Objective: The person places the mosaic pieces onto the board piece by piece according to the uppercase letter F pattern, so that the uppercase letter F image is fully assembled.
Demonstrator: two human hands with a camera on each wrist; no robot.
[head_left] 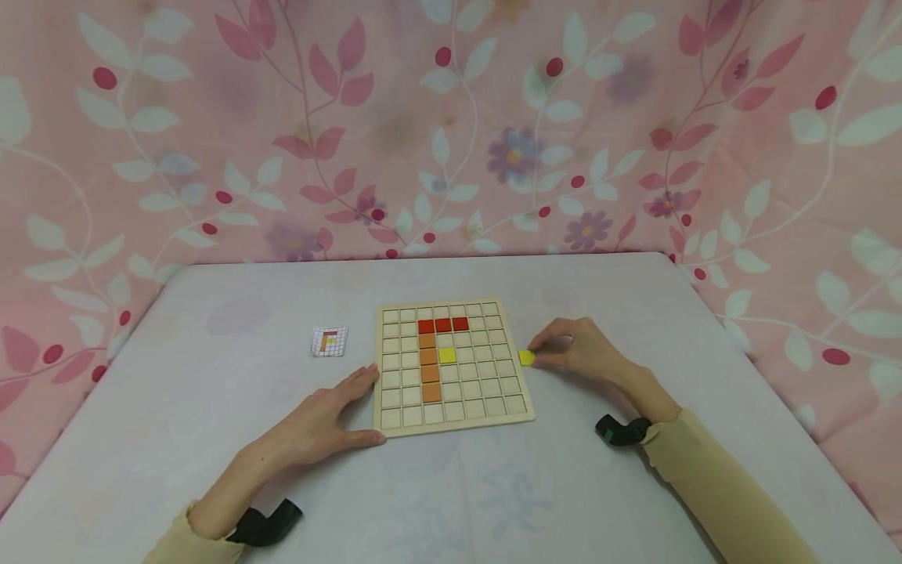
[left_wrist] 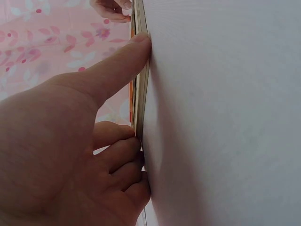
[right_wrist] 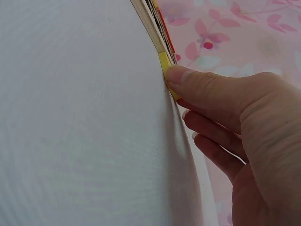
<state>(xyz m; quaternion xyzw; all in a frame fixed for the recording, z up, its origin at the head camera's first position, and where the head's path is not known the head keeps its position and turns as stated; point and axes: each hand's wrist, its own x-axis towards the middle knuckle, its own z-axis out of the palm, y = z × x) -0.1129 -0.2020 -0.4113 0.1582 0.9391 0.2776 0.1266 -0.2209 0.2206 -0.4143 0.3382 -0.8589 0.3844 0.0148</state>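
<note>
A pale wooden grid board lies on the table. On it sit three red tiles in a row, a column of several orange tiles below the leftmost red one, and a single yellow tile beside that column. Just off the board's right edge, my right hand pinches another yellow square tile between thumb and fingers. My left hand rests at the board's left side, thumb against the near corner and fingertips at the edge.
A small card printed with a red, orange and yellow pattern on a grid lies left of the board. The white-covered table meets a pink floral cloth at its back edge. Black bands are worn on both wrists.
</note>
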